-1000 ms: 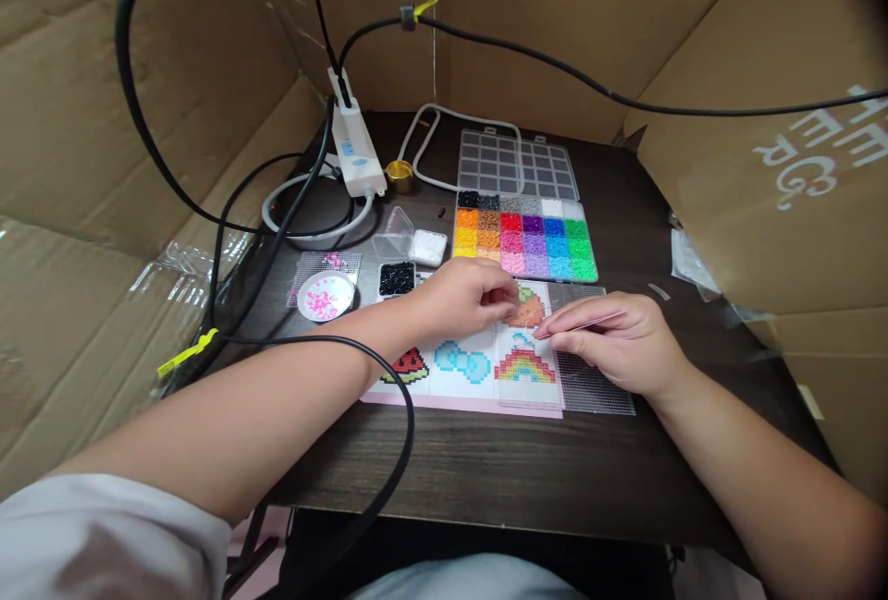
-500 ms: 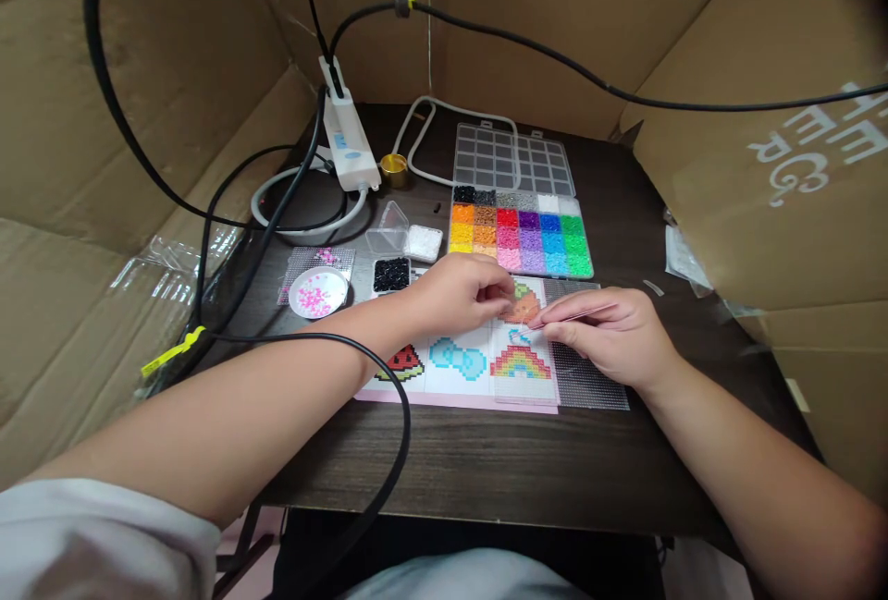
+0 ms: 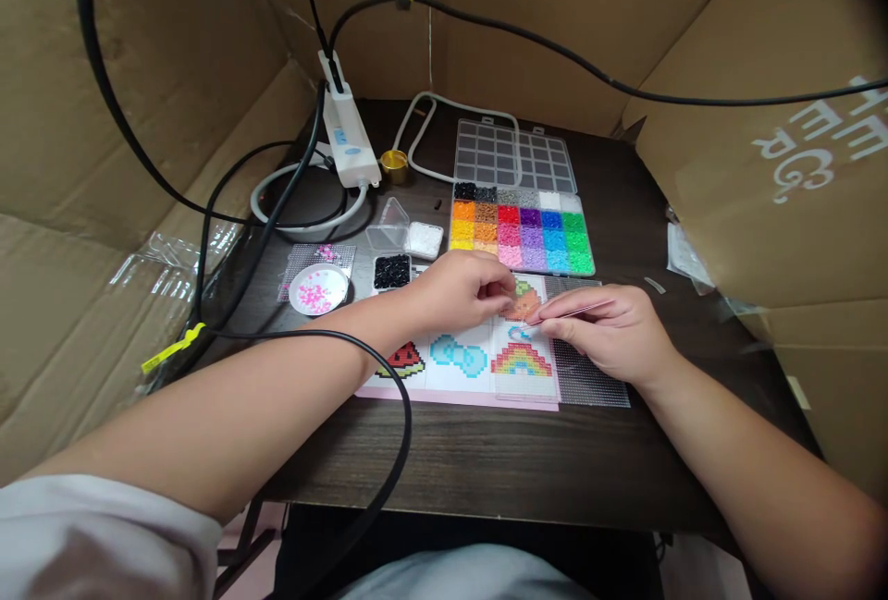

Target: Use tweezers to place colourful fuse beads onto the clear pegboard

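My left hand (image 3: 462, 292) rests on a clear pegboard over a pattern sheet (image 3: 458, 387), fingers curled and pinched beside an orange bead design (image 3: 525, 302). My right hand (image 3: 610, 332) pinches thin pink tweezers (image 3: 579, 310), whose tip points left at a small blue bead patch just above the rainbow picture (image 3: 522, 361). On the sheet a blue bow (image 3: 458, 356) and a watermelon slice (image 3: 406, 361) also show. The tray of sorted coloured beads (image 3: 520, 232) lies open just behind both hands.
A small white dish of pink beads (image 3: 318, 290), a black-bead box (image 3: 392, 271) and a white-bead box (image 3: 425, 239) sit to the left. Black cables (image 3: 277, 212) and a white adapter (image 3: 345, 133) cross the back left. Cardboard walls surround the dark table (image 3: 527, 461).
The tweezers' tip has dipped slightly down and left toward the blue patch. My left hand stays in place. The camera has shifted a little.
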Demonstrator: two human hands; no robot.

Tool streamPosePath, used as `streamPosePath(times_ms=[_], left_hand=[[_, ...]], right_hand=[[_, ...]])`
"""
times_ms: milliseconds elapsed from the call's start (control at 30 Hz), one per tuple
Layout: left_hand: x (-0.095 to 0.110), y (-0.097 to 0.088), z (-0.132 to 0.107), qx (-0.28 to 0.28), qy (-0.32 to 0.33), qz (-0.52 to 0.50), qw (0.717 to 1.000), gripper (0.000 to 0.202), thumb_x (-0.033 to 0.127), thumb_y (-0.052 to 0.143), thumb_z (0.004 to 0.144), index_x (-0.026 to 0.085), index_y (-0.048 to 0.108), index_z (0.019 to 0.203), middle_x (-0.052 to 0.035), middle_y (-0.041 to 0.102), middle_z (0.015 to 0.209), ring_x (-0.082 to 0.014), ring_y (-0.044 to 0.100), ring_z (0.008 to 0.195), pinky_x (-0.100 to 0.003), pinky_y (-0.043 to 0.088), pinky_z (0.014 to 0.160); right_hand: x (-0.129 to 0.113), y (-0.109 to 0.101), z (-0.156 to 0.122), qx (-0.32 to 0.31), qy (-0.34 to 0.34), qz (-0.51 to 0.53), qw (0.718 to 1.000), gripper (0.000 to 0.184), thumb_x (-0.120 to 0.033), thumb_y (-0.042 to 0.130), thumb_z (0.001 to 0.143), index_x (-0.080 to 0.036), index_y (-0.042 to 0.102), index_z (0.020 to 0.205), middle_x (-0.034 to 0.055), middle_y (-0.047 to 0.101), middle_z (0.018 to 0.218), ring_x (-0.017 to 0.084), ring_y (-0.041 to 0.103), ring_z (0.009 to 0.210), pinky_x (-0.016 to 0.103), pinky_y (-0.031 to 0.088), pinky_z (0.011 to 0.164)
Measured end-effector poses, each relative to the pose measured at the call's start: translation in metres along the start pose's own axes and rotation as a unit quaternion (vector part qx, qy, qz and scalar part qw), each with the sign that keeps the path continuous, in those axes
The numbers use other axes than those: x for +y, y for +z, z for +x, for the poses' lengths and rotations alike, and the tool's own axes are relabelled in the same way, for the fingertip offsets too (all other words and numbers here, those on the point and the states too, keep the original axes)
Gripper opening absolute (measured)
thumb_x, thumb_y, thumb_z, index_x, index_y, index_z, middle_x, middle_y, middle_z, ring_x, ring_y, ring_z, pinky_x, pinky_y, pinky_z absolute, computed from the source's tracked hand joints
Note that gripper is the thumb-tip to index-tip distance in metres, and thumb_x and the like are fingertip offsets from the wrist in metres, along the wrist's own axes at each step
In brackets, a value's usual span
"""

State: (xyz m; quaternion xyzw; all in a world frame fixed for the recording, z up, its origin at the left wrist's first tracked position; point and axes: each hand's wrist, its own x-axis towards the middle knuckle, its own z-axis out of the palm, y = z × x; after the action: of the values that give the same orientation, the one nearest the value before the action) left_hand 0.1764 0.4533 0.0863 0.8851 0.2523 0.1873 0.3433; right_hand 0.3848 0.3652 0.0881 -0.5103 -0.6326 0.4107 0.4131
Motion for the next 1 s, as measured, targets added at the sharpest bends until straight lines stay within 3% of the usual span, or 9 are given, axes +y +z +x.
streamPosePath(times_ms=[1000], left_hand=[[-0.0014, 0.0013, 0.0000, 0.007, 0.005, 0.000, 1.000, 0.008, 0.021, 0.064, 0.081, 0.018, 0.071, 0.084, -0.0001, 0.066, 0.076, -0.0095, 0.056, 0.067, -0.025, 0.043, 0.068]], right_hand=[[-0.0004, -0.0008, -0.0007, 0.006, -0.010, 0.002, 1.000, 0.008, -0.022, 0.081, 0.072, -0.028, 0.081, 0.077, 0.0025, 0.078, 0.079, 0.021, 0.075, 0.072, 0.030, 0.065, 0.069]])
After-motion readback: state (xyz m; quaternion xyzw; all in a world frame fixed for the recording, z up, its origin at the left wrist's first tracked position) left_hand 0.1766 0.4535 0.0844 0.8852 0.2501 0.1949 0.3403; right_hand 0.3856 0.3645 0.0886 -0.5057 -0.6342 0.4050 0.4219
